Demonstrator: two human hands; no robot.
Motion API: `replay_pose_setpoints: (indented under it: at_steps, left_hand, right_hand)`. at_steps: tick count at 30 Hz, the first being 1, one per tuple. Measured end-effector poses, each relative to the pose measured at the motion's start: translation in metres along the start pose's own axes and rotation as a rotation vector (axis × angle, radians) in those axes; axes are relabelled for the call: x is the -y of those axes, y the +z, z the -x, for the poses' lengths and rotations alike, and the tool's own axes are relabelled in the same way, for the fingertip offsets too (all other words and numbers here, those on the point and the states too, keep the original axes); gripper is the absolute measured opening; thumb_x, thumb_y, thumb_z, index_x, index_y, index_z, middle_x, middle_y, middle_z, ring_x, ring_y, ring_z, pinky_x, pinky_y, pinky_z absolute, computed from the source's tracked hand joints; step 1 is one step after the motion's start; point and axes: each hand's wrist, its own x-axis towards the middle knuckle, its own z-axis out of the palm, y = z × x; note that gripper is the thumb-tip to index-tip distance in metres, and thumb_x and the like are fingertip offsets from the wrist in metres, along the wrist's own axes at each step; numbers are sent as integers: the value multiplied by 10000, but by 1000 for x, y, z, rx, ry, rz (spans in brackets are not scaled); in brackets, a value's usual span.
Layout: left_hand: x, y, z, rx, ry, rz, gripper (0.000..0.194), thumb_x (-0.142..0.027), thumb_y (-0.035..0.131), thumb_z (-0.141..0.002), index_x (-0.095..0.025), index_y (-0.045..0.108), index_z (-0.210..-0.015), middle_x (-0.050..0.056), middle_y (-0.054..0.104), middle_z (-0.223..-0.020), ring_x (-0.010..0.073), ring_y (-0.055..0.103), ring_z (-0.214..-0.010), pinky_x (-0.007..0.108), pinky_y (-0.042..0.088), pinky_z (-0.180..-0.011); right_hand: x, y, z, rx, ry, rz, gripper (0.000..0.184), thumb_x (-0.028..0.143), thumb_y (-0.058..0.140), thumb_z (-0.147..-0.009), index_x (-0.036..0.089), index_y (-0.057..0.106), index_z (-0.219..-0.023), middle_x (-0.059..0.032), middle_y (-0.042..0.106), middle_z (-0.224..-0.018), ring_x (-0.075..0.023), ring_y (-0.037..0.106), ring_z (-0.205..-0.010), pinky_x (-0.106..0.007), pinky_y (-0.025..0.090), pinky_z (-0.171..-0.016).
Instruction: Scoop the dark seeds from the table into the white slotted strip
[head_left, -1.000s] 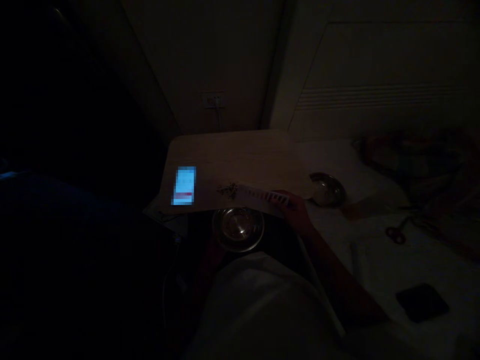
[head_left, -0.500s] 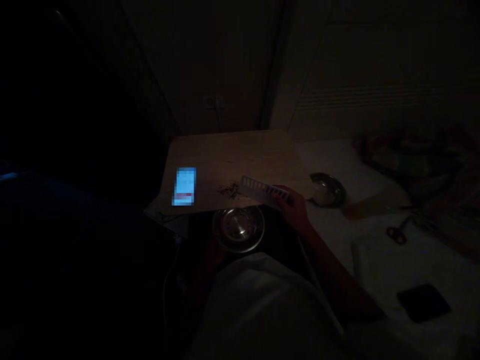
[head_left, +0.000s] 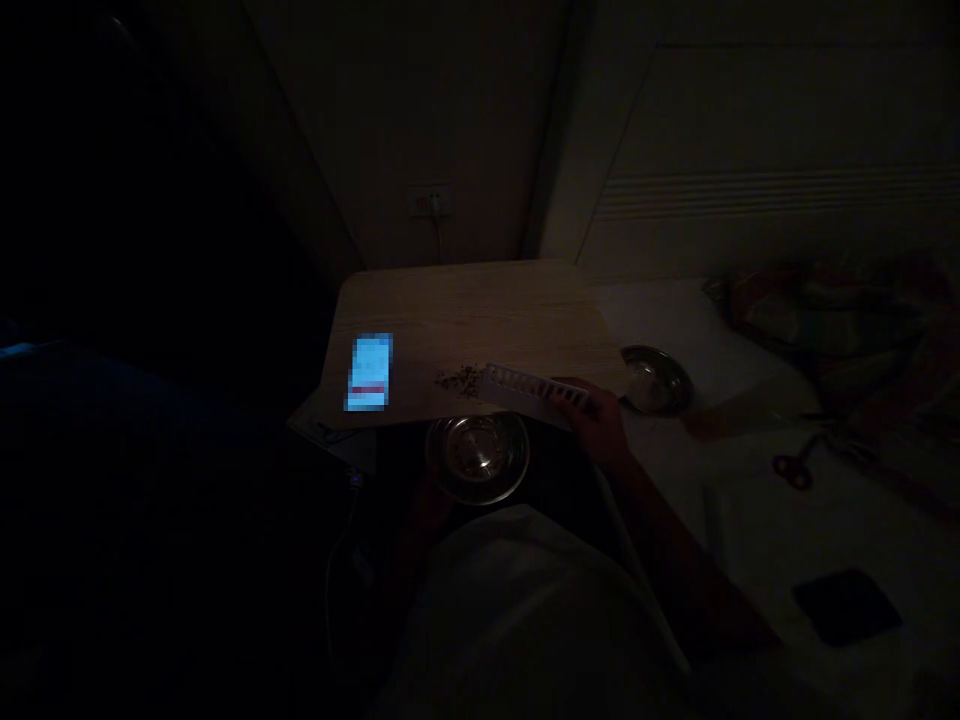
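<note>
The scene is very dark. My right hand [head_left: 600, 425] is closed on the near end of a long, pale slotted strip [head_left: 521, 388], perhaps plastic, with a row of openings along it. Its far end lies beside a scatter of small dark bits [head_left: 461, 380] on the wooden tabletop [head_left: 480, 310]. Below the table's front edge, my left hand [head_left: 433, 500] grips the left rim of a shiny steel bowl [head_left: 478, 475]. Some small specks show inside the bowl. Deep shadow covers most of the left fingers.
A lit phone [head_left: 369, 372] lies on the table's left side. To the right, on a white sheet, are another steel bowl [head_left: 656, 380] with something pale inside, red-handled scissors [head_left: 793, 470] and a dark flat square [head_left: 847, 606]. A plugged-in socket [head_left: 429, 201] is on the wall.
My right hand and the slotted strip have shifted slightly right and towards me, away from the dark bits. The left hand and its bowl have stayed in place.
</note>
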Motion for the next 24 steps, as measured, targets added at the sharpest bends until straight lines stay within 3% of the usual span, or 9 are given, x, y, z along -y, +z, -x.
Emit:
replay_pose_setpoints:
  at_steps: [8, 18, 24]
  left_hand:
    - [1, 2, 0, 3, -12, 40, 336, -340, 507, -886, -161, 554, -1165, 90, 543, -1208, 199, 549, -1048, 411, 450, -892]
    - [2, 1, 0, -7, 30, 14, 314, -336, 524, -876, -148, 594, -1117, 94, 553, -1238, 215, 522, -1131, 442, 390, -974]
    - [1, -1, 4, 4, 58, -33, 223, -185, 571, -817, -160, 672, -1015, 57, 621, -1200, 241, 350, -1316, 319, 307, -1066]
  right_hand:
    - [-1, 0, 2, -4, 2, 29, 223, 343, 610, -778, 191, 694, -919, -39, 717, -876, -190, 651, -780, -305, 498, -704]
    - [1, -1, 4, 7, 21, -9, 223, 356, 623, -764, 199, 702, -901, -33, 715, -840, -192, 643, -751, -310, 499, -680]
    - [5, -2, 5, 69, 35, -18, 213, 361, 630, -756, 201, 709, -872, -25, 714, -799, -185, 636, -695, -297, 497, -620]
